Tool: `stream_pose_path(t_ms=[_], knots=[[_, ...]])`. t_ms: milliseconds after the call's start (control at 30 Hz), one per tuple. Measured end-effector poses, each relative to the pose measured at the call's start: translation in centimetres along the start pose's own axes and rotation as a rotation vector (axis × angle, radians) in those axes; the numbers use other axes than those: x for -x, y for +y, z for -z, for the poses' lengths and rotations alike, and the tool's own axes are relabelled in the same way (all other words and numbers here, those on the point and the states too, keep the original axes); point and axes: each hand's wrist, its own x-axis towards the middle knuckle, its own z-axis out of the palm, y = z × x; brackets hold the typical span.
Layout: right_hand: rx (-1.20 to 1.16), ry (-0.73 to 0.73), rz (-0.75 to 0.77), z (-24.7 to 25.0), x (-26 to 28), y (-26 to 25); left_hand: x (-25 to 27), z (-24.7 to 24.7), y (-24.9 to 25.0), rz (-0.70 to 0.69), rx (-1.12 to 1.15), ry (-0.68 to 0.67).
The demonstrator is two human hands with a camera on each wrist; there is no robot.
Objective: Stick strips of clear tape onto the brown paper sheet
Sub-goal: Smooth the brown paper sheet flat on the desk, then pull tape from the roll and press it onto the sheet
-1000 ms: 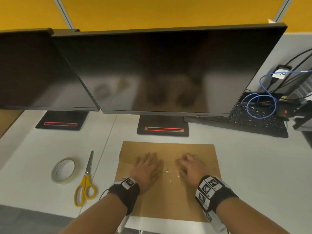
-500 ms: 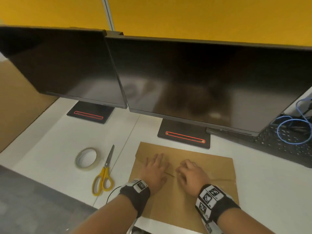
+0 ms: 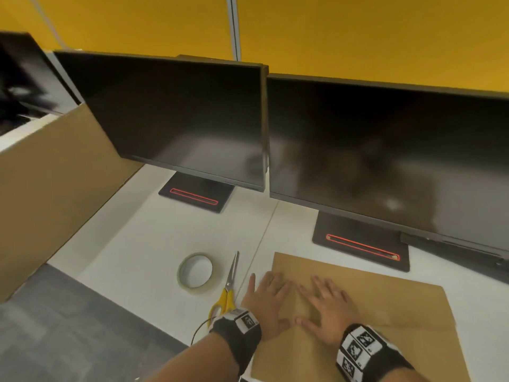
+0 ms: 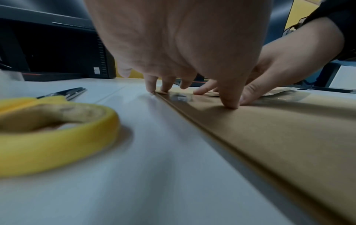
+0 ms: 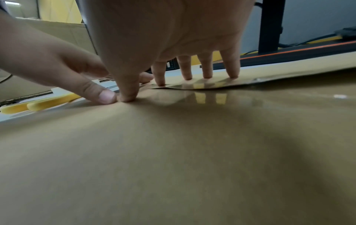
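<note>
The brown paper sheet (image 3: 385,304) lies flat on the white desk (image 3: 154,244) in the lower right of the head view, its long axis running from the lower middle of the frame out toward the right edge, its far long edge just in front of the right monitor's stand (image 3: 360,241). Both hands rest on the sheet's left end, side by side with thumbs touching. The left hand (image 3: 268,299) has its fingers straight and spread, tips pressing down at the sheet's left edge; it grasps nothing. The right hand (image 3: 329,310) is likewise flat and spread, fingertips (image 5: 207,75) pressing on the paper along a flap edge. A glossy strip of clear tape (image 5: 208,94) shows under and before the right fingers, lying along that flap edge; in the left wrist view its shine (image 4: 285,95) runs toward the right of the frame. The roll of tape (image 3: 195,272) lies flat on the desk left of the sheet, with the yellow-handled scissors (image 3: 227,288) between roll and sheet, blades pointing toward the top of the frame. A cardboard panel (image 3: 49,186) stands at the left
</note>
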Motion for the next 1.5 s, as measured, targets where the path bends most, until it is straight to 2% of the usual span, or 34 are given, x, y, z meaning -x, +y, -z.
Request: stream_pose_path(t_ms=[100, 167, 333, 500, 600, 767, 867, 1033, 1300, 1500], knots=[[-0.038, 0.017, -0.073, 0.0, -0.4, -1.1, -0.2, -0.4, -1.1, -0.038, -0.008, 0.024], [-0.069, 0.025, -0.107, 0.5, -0.6, -1.6, 0.0, 0.1, -1.8, -0.001, 0.012, 0.052], [-0.133, 0.047, -0.169, 1.5, -1.3, -2.3, 1.0, 1.5, -4.6, 0.212, 0.01, 0.115], [-0.162, 0.041, -0.202, 2.1, -1.6, -3.1, 1.5, 2.2, -8.6, 0.446, 0.037, 0.106], [-0.167, 0.048, -0.21, 2.4, -1.8, -3.3, 1.8, 2.4, -10.2, 0.495, 0.059, 0.09], [-0.17, 0.044, -0.221, 2.6, -1.8, -3.3, 2.5, 2.1, -11.9, 0.553, 0.252, 0.191], [-0.188, 0.053, -0.228, 2.2, -1.8, -3.2, 2.8, 1.2, -12.5, 0.538, 0.359, 0.169], [-0.179, 0.054, -0.221, 1.9, -1.7, -3.0, 3.0, 0.1, -12.3, 0.462, 0.357, 0.108], [-0.177, 0.051, -0.192, 1.7, -1.6, -2.5, 2.7, 2.0, -10.1, 0.34, 0.582, 0.262], [-0.18, 0.102, -0.141, 1.7, -1.1, -1.8, 1.8, 4.3, -5.3, 0.115, 0.783, 0.382]])
